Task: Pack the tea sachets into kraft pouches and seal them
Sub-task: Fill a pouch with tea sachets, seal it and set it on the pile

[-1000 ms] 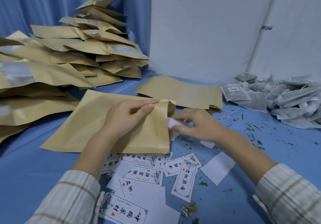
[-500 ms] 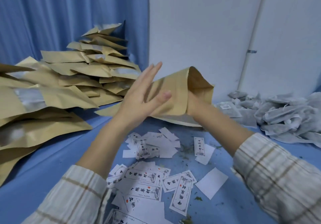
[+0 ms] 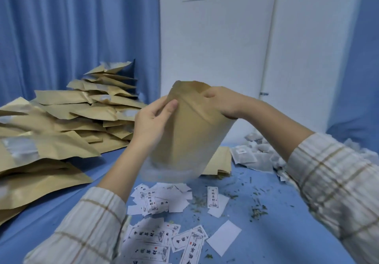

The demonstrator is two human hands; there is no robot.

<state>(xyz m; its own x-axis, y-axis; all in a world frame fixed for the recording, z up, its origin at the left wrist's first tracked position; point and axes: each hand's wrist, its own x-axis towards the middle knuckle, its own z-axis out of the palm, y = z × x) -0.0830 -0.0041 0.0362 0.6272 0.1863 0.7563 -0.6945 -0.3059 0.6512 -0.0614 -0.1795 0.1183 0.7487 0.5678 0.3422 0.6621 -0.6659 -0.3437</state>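
Observation:
A kraft pouch (image 3: 190, 132) stands upright in the air above the blue table, its mouth at the top and its clear bottom part blurred. My left hand (image 3: 152, 120) pinches the pouch's upper left edge between thumb and fingers. My right hand (image 3: 223, 103) grips the top right of the mouth, with the fingers hidden behind or inside the paper. A heap of white tea sachets (image 3: 258, 155) lies on the table at the right, behind my right forearm.
A big heap of kraft pouches (image 3: 67, 124) fills the left side of the table. A flat stack of empty pouches (image 3: 220, 163) lies behind the held one. Printed paper labels (image 3: 162, 200) and tea crumbs (image 3: 256, 212) are scattered in front. Blue curtain and white wall stand behind.
The pouch went from lying flat on the table to being lifted and turned upright. My right hand moved from the labels to the pouch's mouth; my left hand now pinches its edge.

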